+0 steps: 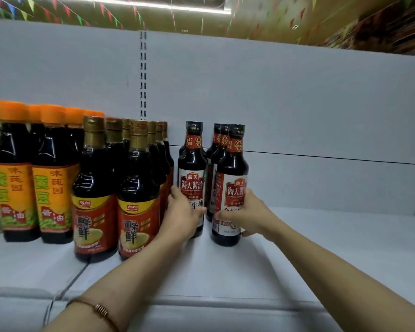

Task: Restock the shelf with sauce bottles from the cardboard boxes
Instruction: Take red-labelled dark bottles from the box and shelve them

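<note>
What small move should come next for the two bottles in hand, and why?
Probably slide both bottles back and let go. The left hand holds the left black-capped bottle and the right hand holds the right black-capped bottle; both stand upright on the shelf in front of matching bottles, with a gap between the two rows.

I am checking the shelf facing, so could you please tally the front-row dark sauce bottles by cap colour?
Orange-capped bottles: 2
Gold-capped bottles: 2
Black-capped bottles: 2
Total: 6
</note>
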A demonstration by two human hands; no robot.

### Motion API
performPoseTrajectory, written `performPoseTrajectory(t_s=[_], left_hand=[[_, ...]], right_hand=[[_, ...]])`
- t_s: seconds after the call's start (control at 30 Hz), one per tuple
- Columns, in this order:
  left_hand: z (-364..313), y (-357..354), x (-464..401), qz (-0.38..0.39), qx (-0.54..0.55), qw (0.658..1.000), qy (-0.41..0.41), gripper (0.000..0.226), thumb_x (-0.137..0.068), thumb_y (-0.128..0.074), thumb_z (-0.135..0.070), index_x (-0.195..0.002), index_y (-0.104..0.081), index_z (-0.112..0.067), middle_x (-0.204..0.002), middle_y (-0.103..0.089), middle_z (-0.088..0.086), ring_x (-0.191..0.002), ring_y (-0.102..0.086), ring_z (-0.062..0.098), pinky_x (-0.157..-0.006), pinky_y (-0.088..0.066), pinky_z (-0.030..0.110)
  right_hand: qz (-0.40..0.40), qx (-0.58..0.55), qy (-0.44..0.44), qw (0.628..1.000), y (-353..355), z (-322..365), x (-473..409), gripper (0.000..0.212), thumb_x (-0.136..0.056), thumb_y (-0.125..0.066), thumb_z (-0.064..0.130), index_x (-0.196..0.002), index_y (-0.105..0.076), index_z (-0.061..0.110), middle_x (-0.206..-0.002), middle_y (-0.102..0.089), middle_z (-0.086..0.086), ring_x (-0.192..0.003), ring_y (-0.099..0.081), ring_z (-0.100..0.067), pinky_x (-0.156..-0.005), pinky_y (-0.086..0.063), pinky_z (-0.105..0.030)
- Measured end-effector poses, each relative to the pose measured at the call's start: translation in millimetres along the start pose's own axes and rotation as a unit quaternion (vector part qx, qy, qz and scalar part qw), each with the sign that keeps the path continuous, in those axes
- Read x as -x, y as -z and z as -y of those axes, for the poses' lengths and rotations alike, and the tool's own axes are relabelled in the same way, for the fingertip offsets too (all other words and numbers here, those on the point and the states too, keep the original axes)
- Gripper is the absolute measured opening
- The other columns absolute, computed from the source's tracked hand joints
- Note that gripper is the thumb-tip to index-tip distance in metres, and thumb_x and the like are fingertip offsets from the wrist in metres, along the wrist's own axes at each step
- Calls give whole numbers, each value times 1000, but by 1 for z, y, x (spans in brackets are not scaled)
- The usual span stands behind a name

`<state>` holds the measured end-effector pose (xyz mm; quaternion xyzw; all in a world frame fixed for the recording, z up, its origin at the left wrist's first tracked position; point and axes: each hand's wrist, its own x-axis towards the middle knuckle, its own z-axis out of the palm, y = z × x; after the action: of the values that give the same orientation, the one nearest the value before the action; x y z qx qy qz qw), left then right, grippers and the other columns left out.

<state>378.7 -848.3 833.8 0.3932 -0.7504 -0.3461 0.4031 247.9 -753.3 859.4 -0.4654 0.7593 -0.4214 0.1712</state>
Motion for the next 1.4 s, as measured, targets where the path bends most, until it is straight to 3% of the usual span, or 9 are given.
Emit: performPoseTrajectory(t_s=[0.27, 0.73, 1.07, 1.27, 1.33, 1.4], left_hand=[[1, 1, -5, 5, -7, 1000, 12, 81, -86, -70, -21, -146, -17, -9, -144, -36, 12, -130, -43, 28, -109, -38, 47], [-2, -1, 0, 2, -24, 1000, -3, 81, -86, -69, -22, -146, -17, -8, -145, -35, 13, -132, -41, 29, -109, -37, 41], [3, -6, -2, 3, -10, 1000, -13, 85, -85, -70, -27, -148, -16, -10, -149, -34, 11, -133, -41, 28, -109, -38, 46], [2, -12, 3, -10, -4, 1000, -3, 88, -85, -70, -28, -150, -13, -12, -148, -34, 10, -134, -38, 27, -111, -35, 48], [-2, -12, 4, -9, 2, 1000, 4, 93, -87, -68, -26, -152, -2, -11, -153, -27, 12, -139, -32, 27, -115, -29, 46], [-7, -10, 6, 2, -19, 1000, 18, 103, -90, -65, -27, -151, 15, -9, -158, -16, 14, -144, -22, 28, -117, -22, 42]], right_hand=[[-27, 31, -12, 999, -6, -5, -26, 69, -69, -83, 34, -127, -47, 21, -119, -62, -4, -108, -61, -28, -64, -61, -41], [-31, 53, -9, 998, -6, -7, -28, 73, -69, -84, 38, -129, -45, 20, -122, -61, -4, -110, -60, -29, -67, -61, -43], [-43, 53, 0, 998, -7, -12, -29, 74, -66, -83, 43, -127, -46, 22, -119, -63, -2, -108, -61, -26, -64, -60, -38], [-56, 57, 40, 996, -11, -14, -21, 72, -69, -79, 54, -127, -48, 24, -116, -65, 4, -106, -62, -22, -84, -57, -48], [-38, 62, 50, 996, -11, -16, -18, 78, -67, -74, 65, -127, -48, 23, -117, -65, 5, -108, -63, -21, -87, -56, -45], [-21, 39, 55, 998, -7, -13, -8, 76, -77, -68, 62, -131, -41, 17, -123, -61, 2, -113, -61, -22, -92, -52, -41]])
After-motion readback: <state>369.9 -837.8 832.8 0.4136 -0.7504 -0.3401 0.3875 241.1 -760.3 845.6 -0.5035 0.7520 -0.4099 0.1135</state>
